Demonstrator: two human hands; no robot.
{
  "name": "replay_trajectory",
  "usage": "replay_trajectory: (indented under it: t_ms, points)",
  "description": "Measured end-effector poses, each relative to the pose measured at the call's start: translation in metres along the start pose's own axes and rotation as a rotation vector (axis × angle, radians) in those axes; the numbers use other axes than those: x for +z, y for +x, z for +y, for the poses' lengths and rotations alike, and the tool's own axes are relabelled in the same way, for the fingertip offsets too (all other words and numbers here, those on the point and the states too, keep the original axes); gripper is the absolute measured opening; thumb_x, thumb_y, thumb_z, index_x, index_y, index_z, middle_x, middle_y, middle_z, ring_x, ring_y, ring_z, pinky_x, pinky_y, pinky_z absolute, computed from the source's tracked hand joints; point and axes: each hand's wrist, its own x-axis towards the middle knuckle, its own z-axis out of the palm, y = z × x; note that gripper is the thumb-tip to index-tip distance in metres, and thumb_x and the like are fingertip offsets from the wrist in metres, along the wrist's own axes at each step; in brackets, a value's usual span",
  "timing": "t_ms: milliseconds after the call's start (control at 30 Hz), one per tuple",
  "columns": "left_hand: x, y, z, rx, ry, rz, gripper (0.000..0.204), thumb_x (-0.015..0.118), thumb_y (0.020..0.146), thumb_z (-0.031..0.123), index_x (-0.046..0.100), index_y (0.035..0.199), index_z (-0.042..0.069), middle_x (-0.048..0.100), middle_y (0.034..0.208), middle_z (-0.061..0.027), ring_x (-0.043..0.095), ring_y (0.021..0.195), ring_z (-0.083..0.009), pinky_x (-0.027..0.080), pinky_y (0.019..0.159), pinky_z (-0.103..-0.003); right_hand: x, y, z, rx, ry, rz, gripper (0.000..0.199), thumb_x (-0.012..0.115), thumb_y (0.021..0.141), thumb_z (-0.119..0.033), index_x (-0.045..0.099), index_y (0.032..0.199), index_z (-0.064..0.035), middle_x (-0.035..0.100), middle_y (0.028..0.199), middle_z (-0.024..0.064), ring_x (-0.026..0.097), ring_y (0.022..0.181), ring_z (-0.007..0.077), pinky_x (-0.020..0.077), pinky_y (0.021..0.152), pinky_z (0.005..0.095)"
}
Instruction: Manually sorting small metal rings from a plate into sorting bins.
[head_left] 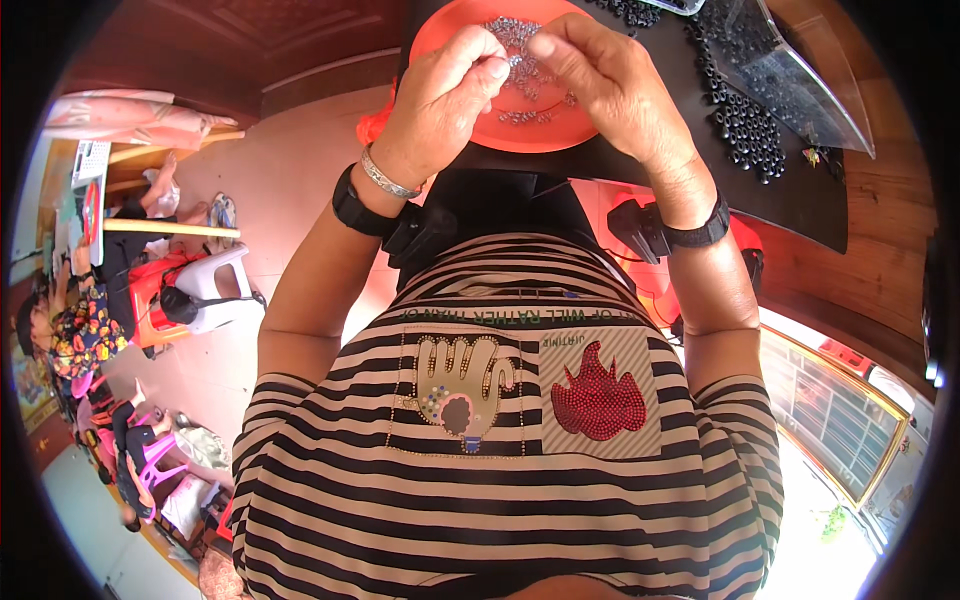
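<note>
My left hand point(445, 95) and my right hand point(600, 80) meet fingertip to fingertip above an orange round tray point(445, 30) that holds several small silvery metal parts point(525, 75). The thumbs and forefingers of both hands pinch at something tiny between them, too small to make out. Each wrist carries a black band, and the left wrist also has a silver bracelet. My striped shirt fills the lower half of the view.
The tray sits on a black table point(800, 195) with a heap of small black ring-shaped parts point(745, 125) and a clear plastic bag point(800, 70) at the right. Far left, other people sit by a white and orange chair point(195, 290) and pink stools point(150, 460).
</note>
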Motion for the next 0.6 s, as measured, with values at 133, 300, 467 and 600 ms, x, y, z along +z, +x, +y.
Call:
replay_trajectory:
  t_ms: [133,300,467,600]
  points:
    - [0.005,0.004,0.002,0.162,0.235,0.044,0.013,0.054,0.096,0.015,0.053,0.096,0.002,0.058,0.075,-0.0118,0.057,0.063,-0.0247,0.047,0.061,-0.033,0.010,-0.001,0.005,0.048,0.147,-0.082,0.045,0.051,0.100,-0.043,0.067,0.112,-0.0024,0.070,0.089,0.0148,0.068,0.086,0.0230,0.0523,0.080,0.0326]
    - [0.005,0.004,0.004,0.187,0.280,0.071,0.012,0.056,0.095,0.014,0.053,0.096,0.002,0.058,0.073,-0.0137,0.057,0.064,-0.0301,0.046,0.061,-0.036,0.015,-0.001,0.008,0.052,0.163,-0.055,0.038,0.053,0.099,-0.033,0.065,0.117,-0.0018,0.070,0.097,0.0155,0.068,0.091,0.0287,0.0523,0.083,0.0364]
    - [0.001,0.003,-0.008,0.091,0.209,0.067,0.016,0.051,0.097,0.017,0.054,0.092,0.002,0.053,0.069,-0.0038,0.049,0.060,-0.0117,0.042,0.058,-0.027,0.020,-0.004,0.006,-0.083,-0.012,0.033,0.026,0.056,0.096,-0.023,0.065,0.107,-0.0020,0.069,0.095,0.0179,0.067,0.090,0.0326,0.0522,0.079,0.0396]
    - [-0.004,0.004,-0.005,-0.069,-0.046,0.020,0.019,0.047,0.097,0.018,0.055,0.088,0.003,0.050,0.067,-0.0003,0.044,0.058,-0.0084,0.038,0.057,-0.024,0.019,-0.009,-0.001,-0.098,-0.143,0.042,0.021,0.056,0.098,-0.019,0.063,0.107,-0.0014,0.067,0.086,0.0088,0.065,0.082,0.0204,0.0506,0.078,0.0303]
